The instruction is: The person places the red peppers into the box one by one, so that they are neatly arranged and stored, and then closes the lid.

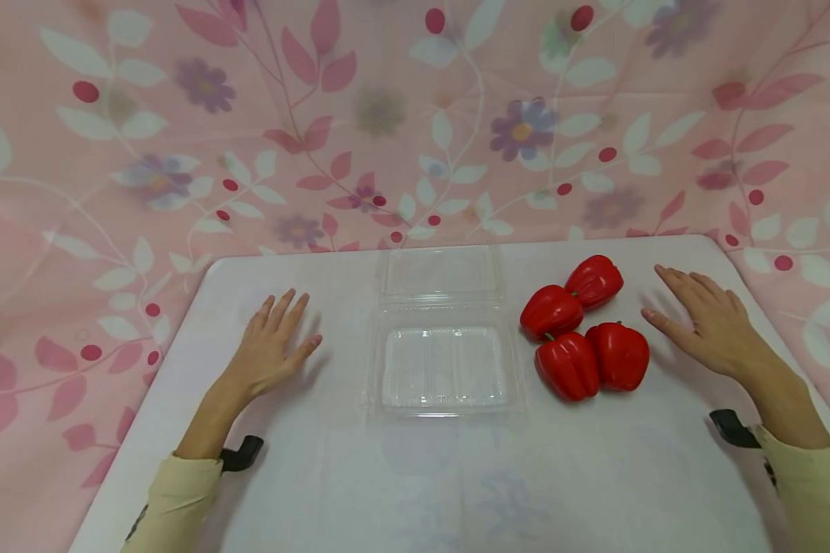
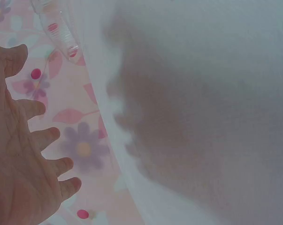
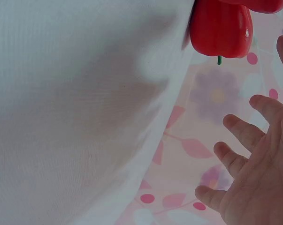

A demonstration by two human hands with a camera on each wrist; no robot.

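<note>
In the head view my left hand [image 1: 268, 349] hovers over the left part of the table, palm down, fingers straight and spread, holding nothing. My right hand [image 1: 714, 326] is over the right part in the same way, just right of several red bell peppers [image 1: 621, 355], and touches none of them. Between the hands lies a clear plastic clamshell box [image 1: 445, 367], its lid [image 1: 443, 274] folded back away from me. No pepper lies in it. The right wrist view shows one pepper [image 3: 221, 28] with a green stem beyond the fingers; a corner of the box [image 2: 61, 35] appears in the left wrist view.
A white cloth [image 1: 304, 484] covers the table. Behind it hangs a pink flowered curtain [image 1: 401, 115], close along the far edge. The peppers sit near the box's right side, touching one another. Black straps [image 1: 242, 453] are on both wrists.
</note>
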